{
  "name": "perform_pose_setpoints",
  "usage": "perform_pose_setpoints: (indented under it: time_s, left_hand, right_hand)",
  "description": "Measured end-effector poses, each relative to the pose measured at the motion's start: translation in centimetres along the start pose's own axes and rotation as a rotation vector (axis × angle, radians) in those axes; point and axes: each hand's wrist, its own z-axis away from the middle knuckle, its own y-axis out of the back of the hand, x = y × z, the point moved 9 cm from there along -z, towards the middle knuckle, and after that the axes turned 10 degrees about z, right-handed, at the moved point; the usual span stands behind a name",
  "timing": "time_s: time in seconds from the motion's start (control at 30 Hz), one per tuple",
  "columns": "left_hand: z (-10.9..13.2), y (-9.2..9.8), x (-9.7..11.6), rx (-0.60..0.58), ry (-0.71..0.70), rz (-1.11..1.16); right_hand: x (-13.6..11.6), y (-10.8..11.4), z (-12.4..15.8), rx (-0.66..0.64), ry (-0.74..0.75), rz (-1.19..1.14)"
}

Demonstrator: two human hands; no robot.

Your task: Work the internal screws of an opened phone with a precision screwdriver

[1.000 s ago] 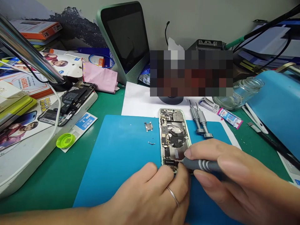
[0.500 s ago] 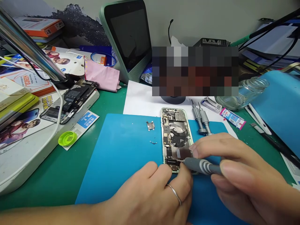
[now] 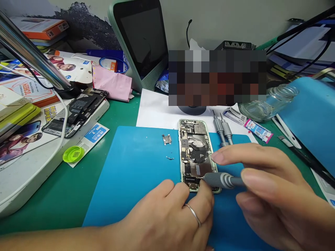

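Note:
An opened smartphone [image 3: 197,139] lies face up on a blue mat [image 3: 125,181], its circuit boards and inner parts bare. My left hand [image 3: 172,212], with a ring on one finger, is curled at the phone's lower edge and appears to steady it; most fingertips are hidden. In my right hand [image 3: 269,184] is a grey screwdriver [image 3: 222,180], held nearly level between thumb and fingers. Its tip meets the lower part of the phone, beside a black strip and my left fingertip. Left of the phone lie a small metal part [image 3: 166,139] and tiny pieces [image 3: 170,158].
Two more screwdrivers [image 3: 222,129] lie beyond the phone, near a glass jar [image 3: 267,103] and tweezers [image 3: 286,132]. At left, another opened phone [image 3: 75,113] rests on a white lamp base [image 3: 23,184], with a green cap [image 3: 73,154] nearby. A tablet-like screen [image 3: 141,38] stands behind.
My right fingers have shifted on the screwdriver handle, and the forefinger is straighter and slightly raised. The whole view has moved slightly. My left hand keeps its place at the phone.

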Motion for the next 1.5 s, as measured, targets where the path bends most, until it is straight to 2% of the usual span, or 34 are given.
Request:
perform_pose_setpoints:
  time_s: [0.03,0.13,0.3,0.43,0.5,0.6,0.77,1.07,1.27,1.5]
  left_hand:
    - [0.0,0.0,0.0,0.0,0.0,-0.002]
    - [0.0,0.0,0.0,0.0,-0.009,-0.01]
    - [0.2,-0.1,0.0,0.001,-0.007,-0.005]
    - [0.0,-0.2,0.1,-0.019,-0.017,-0.021]
    - [0.0,-0.2,0.1,-0.029,-0.014,-0.023]
    - [-0.1,-0.1,0.0,-0.036,-0.006,-0.019]
    - [0.0,-0.4,0.1,-0.067,-0.012,-0.015]
    - [0.0,0.2,-0.1,0.011,0.02,0.013]
    - [0.1,0.1,-0.1,0.025,0.004,0.009]
    - [0.2,0.1,-0.2,0.092,-0.011,0.014]
  right_hand:
    - [-0.9,-0.8,0.0,-0.086,0.111,-0.002]
    - [-1.6,-0.9,-0.4,-0.107,0.198,-0.012]
    - [-1.3,0.1,-0.4,-0.013,0.134,0.04]
    - [-0.2,-0.5,0.8,-0.11,0.056,0.011]
    - [0.0,-0.7,1.0,-0.136,0.074,-0.05]
    - [-0.4,-0.9,0.8,-0.112,0.147,-0.154]
    - [-0.1,-1.1,0.3,-0.069,0.092,-0.116]
    - [-0.1,-0.9,0.3,-0.084,0.106,-0.067]
    - [-0.8,-1.1,0.5,-0.102,0.194,-0.119]
    - [-0.4,-0.6,0.8,-0.056,0.131,-0.084]
